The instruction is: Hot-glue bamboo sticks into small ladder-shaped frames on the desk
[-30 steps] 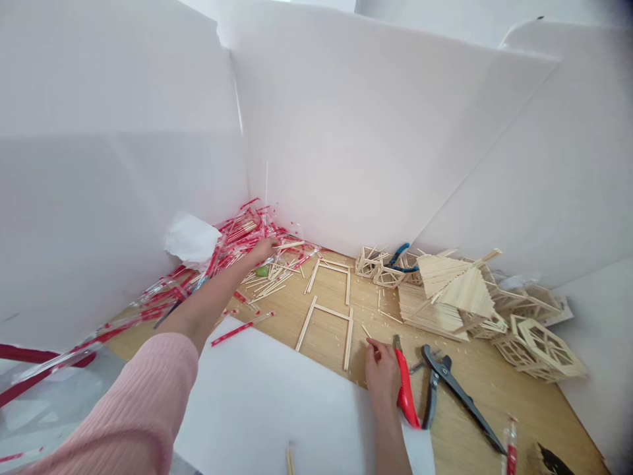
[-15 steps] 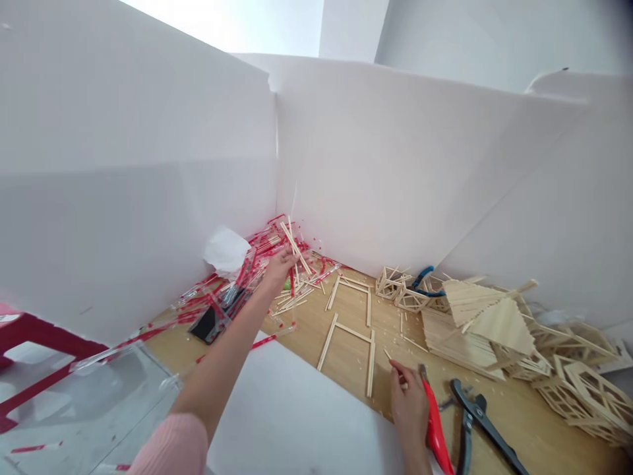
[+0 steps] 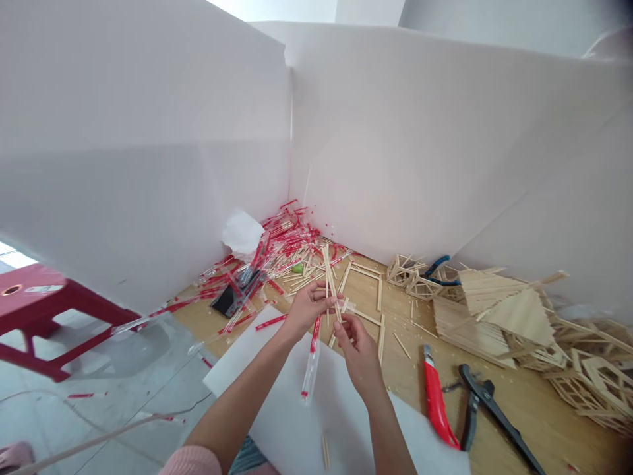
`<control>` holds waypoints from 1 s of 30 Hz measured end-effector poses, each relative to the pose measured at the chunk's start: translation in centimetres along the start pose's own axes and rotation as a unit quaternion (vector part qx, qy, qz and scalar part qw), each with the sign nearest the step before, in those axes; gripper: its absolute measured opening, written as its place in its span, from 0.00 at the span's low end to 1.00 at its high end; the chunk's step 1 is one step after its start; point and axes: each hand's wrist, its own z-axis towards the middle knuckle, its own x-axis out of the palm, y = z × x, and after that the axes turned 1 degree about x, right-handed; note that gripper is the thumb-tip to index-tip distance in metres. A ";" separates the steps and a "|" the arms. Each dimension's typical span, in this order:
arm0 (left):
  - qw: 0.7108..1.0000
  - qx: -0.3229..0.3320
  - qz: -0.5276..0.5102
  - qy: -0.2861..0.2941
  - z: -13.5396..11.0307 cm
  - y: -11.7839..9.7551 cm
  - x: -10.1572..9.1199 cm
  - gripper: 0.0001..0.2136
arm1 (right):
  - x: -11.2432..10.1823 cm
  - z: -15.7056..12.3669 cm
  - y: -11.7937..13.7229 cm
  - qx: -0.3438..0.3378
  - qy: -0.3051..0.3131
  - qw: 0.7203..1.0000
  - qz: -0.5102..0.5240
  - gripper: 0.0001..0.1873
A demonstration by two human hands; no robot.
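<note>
Several thin wooden chopsticks (image 3: 328,267) stand tilted in my left hand (image 3: 309,307), whose fingers are closed round them. My right hand (image 3: 357,348) meets it from the right, its fingertips pinched on the lower ends of the same chopsticks. Below my left hand hangs a clear wrapper with red print (image 3: 310,369); whether it is held cannot be seen. Just behind my hands, two open frames of sticks lie on the wooden table, the farther frame (image 3: 366,272) fully in sight and the nearer frame (image 3: 368,318) partly covered by my right hand.
Red and clear wrappers (image 3: 291,231) and loose sticks heap in the back corner by a crumpled white paper (image 3: 242,232). At right lie a red-handled tool (image 3: 437,402), black-handled cutters (image 3: 499,415) and stick-built models (image 3: 509,310). A white sheet (image 3: 277,396) covers the front edge.
My left hand has come back from the wrapper heap with the chopsticks. My right hand has moved left to meet it, and a short stick now lies on the table. The view has shifted.
</note>
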 end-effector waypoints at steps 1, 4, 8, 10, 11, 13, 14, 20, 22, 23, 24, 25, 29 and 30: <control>0.999 0.013 0.034 -0.015 0.7 0.3 -0.7 0.21 | 0.3 -0.2 -0.5 0.011 0.013 1.000 -0.009 0.22; 0.964 0.107 0.223 -0.094 4.4 0.2 -3.7 0.16 | 1.0 -1.3 -2.5 0.031 0.054 0.998 -0.031 0.20; 0.792 0.117 0.580 -0.148 10.0 -1.2 -7.6 0.16 | 1.2 -3.2 -4.9 0.055 0.091 0.993 -0.049 0.18; 0.768 0.083 0.618 -0.146 11.9 -1.5 -9.1 0.16 | 1.2 -4.0 -5.8 0.075 0.092 0.992 -0.052 0.19; 0.758 0.064 0.632 -0.147 12.5 -1.5 -9.9 0.15 | 1.1 -4.5 -6.2 0.083 0.090 0.991 -0.051 0.19; 0.741 0.022 0.653 -0.153 13.0 -1.1 -11.3 0.13 | 0.9 -5.3 -6.9 0.098 0.081 0.991 -0.044 0.20; 0.731 0.002 0.664 -0.158 13.1 -0.9 -12.0 0.13 | 0.8 -5.8 -7.3 0.105 0.075 0.991 -0.039 0.20; 0.675 -0.046 0.702 -0.223 12.7 -0.6 -15.4 0.17 | 0.9 -7.6 -8.9 0.118 0.061 0.991 -0.029 0.21; 0.669 -0.067 0.706 -0.222 13.1 -0.7 -16.0 0.16 | 1.1 -7.7 -8.9 0.112 0.056 0.991 -0.038 0.20; 0.668 -0.079 0.708 -0.215 13.4 -0.7 -16.1 0.14 | 1.1 -7.7 -8.8 0.109 0.055 0.991 -0.045 0.20; 0.669 -0.088 0.709 -0.207 13.7 -0.8 -16.2 0.12 | 1.1 -7.7 -8.7 0.107 0.053 0.991 -0.053 0.19; 0.669 -0.094 0.710 -0.201 14.1 -0.8 -16.3 0.10 | 1.2 -7.7 -8.6 0.104 0.052 0.991 -0.060 0.19; 0.679 -0.093 0.703 -0.190 15.1 -1.4 -16.0 0.06 | 1.1 -7.7 -7.9 0.093 0.042 0.993 -0.066 0.17; 0.686 -0.089 0.698 -0.185 15.2 -1.8 -15.8 0.05 | 1.1 -7.7 -7.8 0.091 0.040 0.993 -0.067 0.17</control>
